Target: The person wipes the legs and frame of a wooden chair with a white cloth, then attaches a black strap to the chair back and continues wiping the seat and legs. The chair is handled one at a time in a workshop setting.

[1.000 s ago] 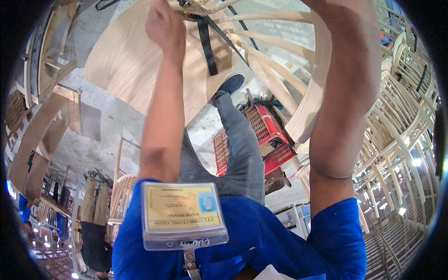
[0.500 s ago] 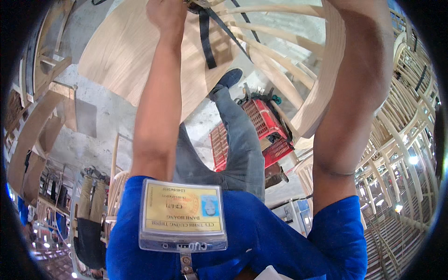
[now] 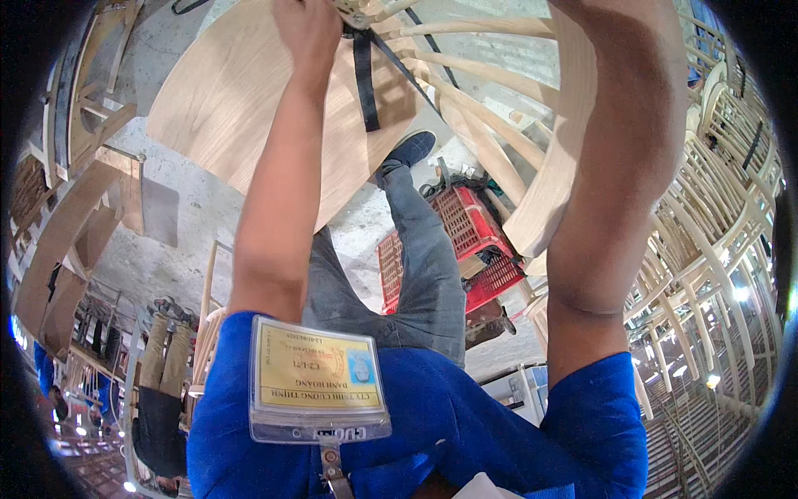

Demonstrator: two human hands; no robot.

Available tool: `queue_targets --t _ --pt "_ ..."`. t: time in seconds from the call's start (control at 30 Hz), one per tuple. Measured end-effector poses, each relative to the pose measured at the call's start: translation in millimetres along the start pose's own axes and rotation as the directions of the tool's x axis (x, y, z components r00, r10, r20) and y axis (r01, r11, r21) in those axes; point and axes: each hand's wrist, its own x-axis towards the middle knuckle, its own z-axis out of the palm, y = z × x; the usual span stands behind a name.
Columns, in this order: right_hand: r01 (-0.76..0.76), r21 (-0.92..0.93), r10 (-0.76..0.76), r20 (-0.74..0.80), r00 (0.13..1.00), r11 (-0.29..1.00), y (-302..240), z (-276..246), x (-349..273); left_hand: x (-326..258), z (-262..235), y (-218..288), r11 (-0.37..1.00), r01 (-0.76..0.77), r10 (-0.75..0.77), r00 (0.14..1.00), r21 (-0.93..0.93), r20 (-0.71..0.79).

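Observation:
A pale wooden chair lies below me, with its broad seat [image 3: 224, 108], several turned spindles [image 3: 490, 75] and a curved back rail [image 3: 565, 158]. A black strap [image 3: 364, 83] hangs over the seat, and more strap runs among the spindles. At the top edge, my left hand [image 3: 309, 33] looks closed beside a metal strap buckle [image 3: 354, 12]; its fingertips and whatever they hold are hidden. My right arm [image 3: 628, 141] reaches up past the back rail. The right hand lies beyond the top of the picture.
Red plastic crates [image 3: 465, 220] stand by my shoe [image 3: 411, 148]. Curved wooden parts [image 3: 71, 216] rest on the left side. Many chair frames [image 3: 715, 200] are stacked at the right. Another person's legs [image 3: 162, 366] show at the lower left.
The chair's back rail and spindles appear a little further left and the seat slightly lower in view. My left hand has shifted slightly right, staying near the buckle.

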Motion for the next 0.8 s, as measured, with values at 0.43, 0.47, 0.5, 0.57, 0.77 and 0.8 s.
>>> queue_targets --t 0.43,0.47,0.5,0.57,0.77,0.8 --pt "-0.110 0.991 0.870 0.122 0.477 -0.078 137 179 -150 84 -181 -44 0.618 -0.392 0.302 0.919 0.682 0.255" --pt "-0.152 0.974 0.890 0.217 0.400 -0.169 123 216 -166 103 -184 -34 0.598 -0.256 -0.043 0.936 0.760 0.349" --pt "-0.155 0.948 0.890 0.315 0.329 -0.278 104 252 -178 122 -188 -20 0.518 -0.151 -0.383 0.839 0.842 0.386" --pt "-0.116 0.840 0.800 0.541 0.259 -0.530 59 308 -180 148 -215 -13 0.526 -0.244 -0.441 0.741 0.815 0.506" --pt "-0.245 0.952 0.915 0.254 0.313 -0.181 76 292 -250 101 -241 62 0.667 -0.261 -0.312 0.753 0.698 0.579" --pt "-0.228 0.971 0.912 0.161 0.378 -0.077 65 267 -240 92 -249 77 0.678 -0.242 -0.311 0.760 0.694 0.570"
